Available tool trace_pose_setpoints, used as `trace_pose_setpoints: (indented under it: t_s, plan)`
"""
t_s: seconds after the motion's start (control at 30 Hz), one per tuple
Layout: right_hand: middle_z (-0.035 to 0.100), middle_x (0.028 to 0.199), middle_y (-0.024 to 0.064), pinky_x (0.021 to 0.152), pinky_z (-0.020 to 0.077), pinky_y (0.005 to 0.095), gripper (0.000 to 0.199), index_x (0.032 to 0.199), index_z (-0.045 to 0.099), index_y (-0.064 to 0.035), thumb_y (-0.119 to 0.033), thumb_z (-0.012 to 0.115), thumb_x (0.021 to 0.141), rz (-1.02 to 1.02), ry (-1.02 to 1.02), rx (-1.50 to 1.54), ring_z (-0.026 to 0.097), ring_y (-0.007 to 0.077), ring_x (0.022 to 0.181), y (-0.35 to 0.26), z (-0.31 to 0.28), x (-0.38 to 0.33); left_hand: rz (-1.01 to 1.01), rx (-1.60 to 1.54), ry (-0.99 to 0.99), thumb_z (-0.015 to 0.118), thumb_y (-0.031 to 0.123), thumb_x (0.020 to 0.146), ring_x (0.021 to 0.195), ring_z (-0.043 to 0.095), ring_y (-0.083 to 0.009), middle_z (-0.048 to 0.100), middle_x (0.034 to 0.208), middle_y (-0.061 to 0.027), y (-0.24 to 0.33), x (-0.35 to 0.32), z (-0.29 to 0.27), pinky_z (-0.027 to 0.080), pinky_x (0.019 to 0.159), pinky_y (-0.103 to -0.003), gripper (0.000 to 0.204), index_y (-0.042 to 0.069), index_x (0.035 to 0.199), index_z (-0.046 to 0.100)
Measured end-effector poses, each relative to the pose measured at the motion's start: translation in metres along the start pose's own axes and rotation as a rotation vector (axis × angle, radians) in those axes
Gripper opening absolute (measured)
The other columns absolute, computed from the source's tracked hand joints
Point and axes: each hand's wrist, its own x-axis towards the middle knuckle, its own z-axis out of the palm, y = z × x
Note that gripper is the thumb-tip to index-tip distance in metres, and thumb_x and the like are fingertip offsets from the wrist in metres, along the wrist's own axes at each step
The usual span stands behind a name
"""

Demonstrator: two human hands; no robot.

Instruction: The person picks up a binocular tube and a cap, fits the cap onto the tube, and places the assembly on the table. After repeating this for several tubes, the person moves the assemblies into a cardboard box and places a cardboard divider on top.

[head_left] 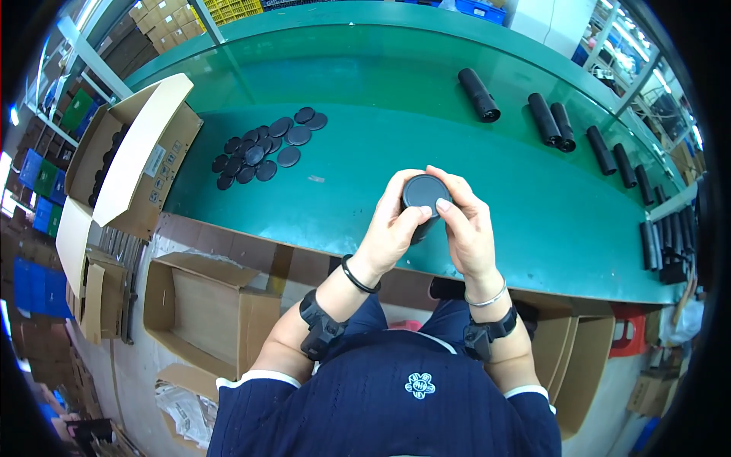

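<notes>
Near the front edge of the green work surface (358,194), both my hands grip one black tube (421,233), its end turned up toward me. A round black cap (424,189) covers that end. My left hand (387,234) wraps the tube's left side, and its thumb lies on the cap's lower rim. From the other side my right hand (474,232) closes round it, thumb also on the rim. Most of the tube is hidden below the cap and hands. Loose black caps (255,155) lie spread in a cluster to the left.
Several black tubes, including one at the back (479,95), lie along the far right. More tubes (670,236) are bunched at the right end. An open carton (148,156) with black pieces stands on the left. Open cartons (205,305) sit below the surface at left and right (582,358).
</notes>
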Motion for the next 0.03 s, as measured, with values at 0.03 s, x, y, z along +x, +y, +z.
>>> trace_pose_setpoints:
  t_s: [0.03]
  plan:
    - [0.051, 0.133, 0.0116, 0.108, 0.0316, 0.0319, 0.046, 0.134, 0.050, 0.0032, -0.012, 0.051, 0.090, -0.021, -0.003, -0.045, 0.047, 0.0204, 0.124, 0.0032, -0.0023, -0.0023, -0.010, -0.003, 0.002, 0.059, 0.014, 0.086, 0.110, 0.046, -0.0134, 0.049, 0.116, -0.0056, -0.0011, -0.0027, 0.0000, 0.038, 0.096, -0.027, 0.048, 0.005, 0.130, 0.042]
